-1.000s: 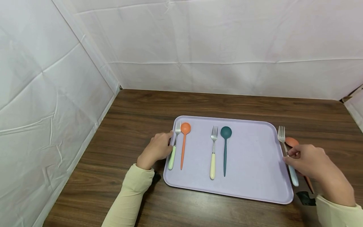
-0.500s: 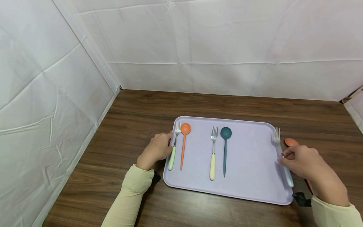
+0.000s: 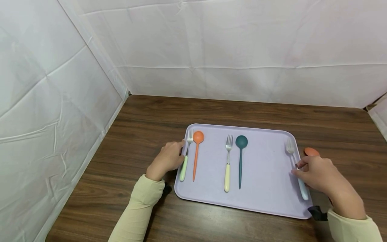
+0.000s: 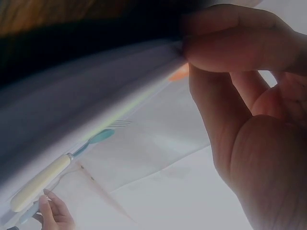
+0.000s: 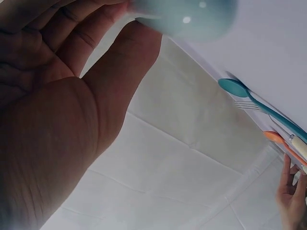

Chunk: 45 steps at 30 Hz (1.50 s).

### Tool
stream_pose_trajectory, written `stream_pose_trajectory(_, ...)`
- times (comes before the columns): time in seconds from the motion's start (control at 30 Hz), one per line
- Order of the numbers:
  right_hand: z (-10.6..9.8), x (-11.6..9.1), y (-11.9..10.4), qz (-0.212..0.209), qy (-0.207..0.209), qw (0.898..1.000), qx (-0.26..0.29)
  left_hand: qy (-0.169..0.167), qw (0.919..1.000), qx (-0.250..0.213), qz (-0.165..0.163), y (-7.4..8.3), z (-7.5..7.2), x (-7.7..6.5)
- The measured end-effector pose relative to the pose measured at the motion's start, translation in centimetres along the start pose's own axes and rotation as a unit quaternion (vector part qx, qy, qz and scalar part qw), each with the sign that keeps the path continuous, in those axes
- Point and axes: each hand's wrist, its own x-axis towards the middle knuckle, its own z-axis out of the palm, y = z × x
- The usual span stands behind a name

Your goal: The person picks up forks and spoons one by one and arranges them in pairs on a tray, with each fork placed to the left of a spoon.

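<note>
My right hand (image 3: 323, 176) pinches a fork with a pale blue handle (image 3: 303, 190) between thumb and fingers, over the right side of a lilac tray (image 3: 266, 188). Up close in the right wrist view, the blue handle (image 5: 201, 19) looks blurred. At the tray's left rim, my left hand (image 3: 167, 156) grips the edge, its thumb and fingers meeting there in the left wrist view. On the tray beside it lie a green-handled fork (image 3: 183, 169) and an orange spoon (image 3: 198, 136). A cream-handled fork (image 3: 227, 178) and a dark teal spoon (image 3: 241, 142) lie near the middle.
Another orange spoon (image 3: 311, 152) lies on the wooden table (image 3: 145, 117) right of the tray, its handle mostly hidden under my right hand. White cloth walls (image 3: 235, 40) stand behind and to the left.
My right hand has carried the blue-handled fork left, from the table beside the tray to over the tray's right side. The left hand has stayed at the rim.
</note>
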Motion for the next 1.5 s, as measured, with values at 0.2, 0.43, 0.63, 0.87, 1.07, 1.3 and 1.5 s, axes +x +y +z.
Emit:
stream_pose_trajectory(0.2, 0.5, 0.1, -0.6, -0.001, -0.007, 1.000, 0.009, -0.003, 1.0000, -0.004, -0.005, 0.0, 0.0, 0.0)
stream_pose_trajectory(0.43, 1.0, 0.2, -1.1, -0.004, -0.015, 1.000, 0.014, -0.002, 1.0000, -0.005, -0.008, 0.1, 0.1, -0.1)
stream_pose_trajectory(0.63, 1.5, 0.3, -1.4, -0.012, -0.023, 1.000, 0.005, -0.004, 1.0000, -0.006, -0.003, 0.1, 0.1, -0.1)
stream_pose_trajectory(0.87, 1.9, 0.4, -2.4, -0.019, -0.038, 0.999, -0.009, -0.002, 1.0000, -0.004, -0.006, 0.1, 0.0, 0.0)
stream_pose_trajectory(1.07, 2.2, 0.3, -3.1, -0.014, -0.039, 0.999, -0.001, 0.001, 1.0000, 0.002, -0.003, 0.0, 0.0, -0.1)
stream_pose_trajectory(1.3, 1.5, 0.0, -3.3, -0.015, -0.051, 0.998, -0.016, -0.001, 1.0000, 0.000, -0.005, 0.0, 0.0, -0.1)
stream_pose_trajectory(1.5, 1.5, -0.5, -3.9, -0.030, -0.070, 0.997, 0.007, -0.002, 1.0000, -0.002, -0.005, 0.2, -0.1, -0.1)
